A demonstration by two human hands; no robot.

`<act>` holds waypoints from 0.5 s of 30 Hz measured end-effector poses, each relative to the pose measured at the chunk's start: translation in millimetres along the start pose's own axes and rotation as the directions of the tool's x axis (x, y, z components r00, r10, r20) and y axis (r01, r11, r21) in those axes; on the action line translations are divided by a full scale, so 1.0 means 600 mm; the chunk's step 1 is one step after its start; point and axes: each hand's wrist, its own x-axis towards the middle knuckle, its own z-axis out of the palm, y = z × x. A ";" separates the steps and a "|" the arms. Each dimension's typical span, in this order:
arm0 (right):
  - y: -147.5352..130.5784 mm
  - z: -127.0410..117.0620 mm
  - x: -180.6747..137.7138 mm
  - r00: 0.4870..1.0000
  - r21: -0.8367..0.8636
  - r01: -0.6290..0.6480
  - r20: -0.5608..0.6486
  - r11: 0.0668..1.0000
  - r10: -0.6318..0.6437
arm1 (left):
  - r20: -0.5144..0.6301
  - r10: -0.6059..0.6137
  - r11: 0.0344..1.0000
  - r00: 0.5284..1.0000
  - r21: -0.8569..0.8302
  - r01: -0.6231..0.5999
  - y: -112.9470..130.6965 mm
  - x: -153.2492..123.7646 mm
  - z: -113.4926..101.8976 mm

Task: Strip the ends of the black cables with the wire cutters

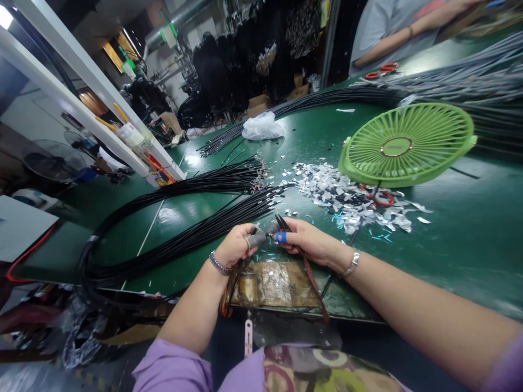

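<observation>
My left hand (241, 243) is closed, with grey wrapping on its fingers, and pinches the end of a black cable (268, 235). My right hand (304, 238), with blue tape round a finger, is closed on a dark pointed tool (281, 221), its two tips showing above the fingers; whether it is snips or scissors I cannot tell. The fingertips of both hands nearly meet at the cable end. Just beyond them lies a bundle of black cables (196, 231) with pale stripped tips. Below the hands sits a worn wooden board (281, 286) at the table edge.
A pile of silvery scraps (343, 196) and blue bits lies ahead right, beside a green fan (408, 144). A plastic bag (263, 126), red-handled scissors (382, 71) and grey cables (461, 76) are farther back. Across the table is another person (388, 32). A white post (102, 98) rises left.
</observation>
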 end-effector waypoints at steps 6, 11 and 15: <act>0.004 0.001 0.006 0.940 -0.247 0.235 -0.191 0.940 -0.285 | -0.073 -0.038 0.999 0.997 0.008 0.039 0.002 0.002 0.003; 0.011 -0.007 0.011 0.905 -0.296 0.255 -0.261 0.920 -0.335 | -0.070 -0.047 0.999 0.996 0.024 0.049 0.003 0.002 0.008; 0.012 -0.004 0.008 0.884 -0.423 0.285 -0.232 0.860 -0.407 | -0.069 -0.052 0.998 0.996 0.037 0.055 0.003 0.003 0.011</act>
